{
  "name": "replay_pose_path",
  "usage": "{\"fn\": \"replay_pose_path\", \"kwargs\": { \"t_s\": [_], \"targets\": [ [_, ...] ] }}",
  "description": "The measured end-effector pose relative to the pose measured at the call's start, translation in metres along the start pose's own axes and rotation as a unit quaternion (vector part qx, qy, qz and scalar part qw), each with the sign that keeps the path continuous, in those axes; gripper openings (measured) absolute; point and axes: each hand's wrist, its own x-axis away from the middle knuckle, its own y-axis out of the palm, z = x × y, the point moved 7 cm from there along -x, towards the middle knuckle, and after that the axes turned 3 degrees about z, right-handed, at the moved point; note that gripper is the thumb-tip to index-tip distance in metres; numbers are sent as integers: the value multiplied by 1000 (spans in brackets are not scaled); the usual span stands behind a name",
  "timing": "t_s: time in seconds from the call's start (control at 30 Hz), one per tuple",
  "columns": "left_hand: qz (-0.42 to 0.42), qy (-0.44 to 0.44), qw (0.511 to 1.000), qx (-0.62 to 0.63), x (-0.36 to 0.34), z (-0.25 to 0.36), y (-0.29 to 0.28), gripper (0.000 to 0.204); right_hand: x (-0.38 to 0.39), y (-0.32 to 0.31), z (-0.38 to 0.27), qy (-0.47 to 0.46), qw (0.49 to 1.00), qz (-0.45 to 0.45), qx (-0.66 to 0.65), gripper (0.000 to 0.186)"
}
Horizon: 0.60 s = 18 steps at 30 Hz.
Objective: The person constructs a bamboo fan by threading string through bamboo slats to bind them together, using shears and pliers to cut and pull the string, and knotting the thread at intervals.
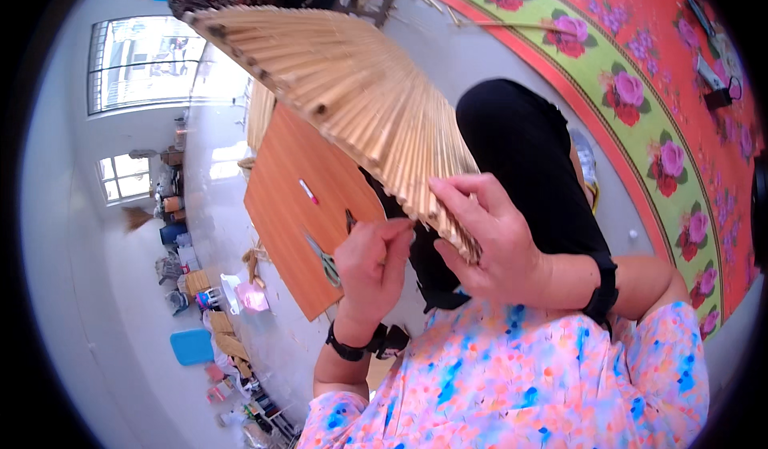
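A fan-shaped piece of straw-coloured reeds (352,89) spreads from the middle of the view toward the upper left, its reeds lying side by side. My right hand (496,233) is closed around its narrow end, thumb on top and fingers beneath. Just left of that end is my left hand (372,265), fingers curled and thumb and forefinger pinched together by the lower edge of the reeds. Whatever sits in that pinch is too small to make out. Beside my left hand, scissors (323,259) and a dark-handled tool (350,220) lie on a brown board (280,185).
A white and pink marker (309,191) rests on the board. At right stands a table with a red floral cloth (640,17), bearing a dark stand-like object (716,89). Pots, boxes and a blue tray (193,347) line the left wall. My black-clad knee (512,121) rises beneath the reeds.
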Motion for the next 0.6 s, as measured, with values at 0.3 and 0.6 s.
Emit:
{"fn": "replay_pose_path", "kwargs": {
  "t_s": [0.3,0.6],
  "targets": [
    [24,108,992,-65,3,15,-5,10,-1,0,-7,4,1000,-15,24,64],
    [36,76,996,0,4,-2,4,6,5,3,-1,9,1000,-10,28,59]
  ]
}}
